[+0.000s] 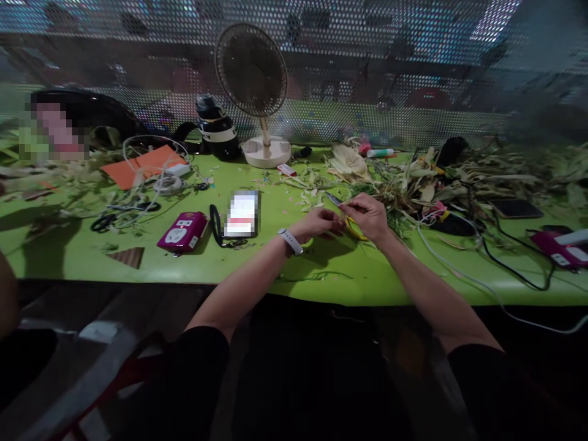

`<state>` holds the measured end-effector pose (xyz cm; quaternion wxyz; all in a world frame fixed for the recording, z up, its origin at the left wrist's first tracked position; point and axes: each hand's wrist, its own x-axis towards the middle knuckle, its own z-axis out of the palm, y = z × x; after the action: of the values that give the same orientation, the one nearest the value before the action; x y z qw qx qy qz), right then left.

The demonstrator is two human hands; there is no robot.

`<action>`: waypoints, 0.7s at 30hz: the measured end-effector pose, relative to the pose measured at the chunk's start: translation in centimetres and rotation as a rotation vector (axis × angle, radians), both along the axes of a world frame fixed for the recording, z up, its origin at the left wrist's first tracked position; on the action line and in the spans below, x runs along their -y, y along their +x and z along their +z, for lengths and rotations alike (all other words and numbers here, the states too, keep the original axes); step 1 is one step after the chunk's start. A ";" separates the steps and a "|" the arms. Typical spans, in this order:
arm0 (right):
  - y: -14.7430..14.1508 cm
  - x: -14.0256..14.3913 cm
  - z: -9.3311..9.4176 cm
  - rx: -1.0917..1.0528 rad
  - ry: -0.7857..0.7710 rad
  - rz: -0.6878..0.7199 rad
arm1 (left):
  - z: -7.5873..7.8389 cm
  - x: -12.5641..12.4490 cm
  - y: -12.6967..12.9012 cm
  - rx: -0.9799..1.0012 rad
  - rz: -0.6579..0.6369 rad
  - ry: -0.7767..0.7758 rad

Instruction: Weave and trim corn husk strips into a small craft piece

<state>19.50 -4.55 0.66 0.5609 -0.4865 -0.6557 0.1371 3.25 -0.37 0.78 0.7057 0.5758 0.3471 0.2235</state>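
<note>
My left hand (321,224), with a white band on its wrist, has its fingers drawn together, and the fingertips meet those of my right hand (367,215). The fingers of my right hand are pinched closed. Between the two hands is something small and pale that I cannot make out. Scissors with yellow handles (354,230) are right at my right hand, their metal blades (332,198) pointing away to the left. The hand covers their middle, so I cannot tell if they are held or lie on the table. Dry leafy stalks (413,184) are heaped just beyond.
On the green table (257,263) are a lit phone (242,214), a purple box-shaped device (182,233), a fan (266,150), a black bottle (219,131) and orange paper (142,166). Cables (459,272) trail at the right. Another person's arm (7,297) shows at the left edge.
</note>
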 end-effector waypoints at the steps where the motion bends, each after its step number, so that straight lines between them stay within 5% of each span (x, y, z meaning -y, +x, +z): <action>1: 0.1 0.0 0.2 -0.033 0.007 -0.011 | 0.0 0.1 0.0 -0.018 -0.012 -0.012; 9: 2.1 -0.5 1.6 -0.399 -0.010 -0.147 | -0.1 -0.1 0.2 0.071 0.103 -0.029; 16: 1.8 -0.6 0.9 0.078 -0.084 0.153 | 0.3 -0.9 -0.4 0.249 0.256 -0.148; 21: 1.7 -0.6 0.5 0.238 0.054 0.126 | 0.0 -0.9 -0.4 0.257 0.196 -0.188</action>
<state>21.18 -3.93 1.17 0.4825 -0.4418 -0.7502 0.0957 2.90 0.56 0.81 0.7697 0.4374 0.3278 0.3298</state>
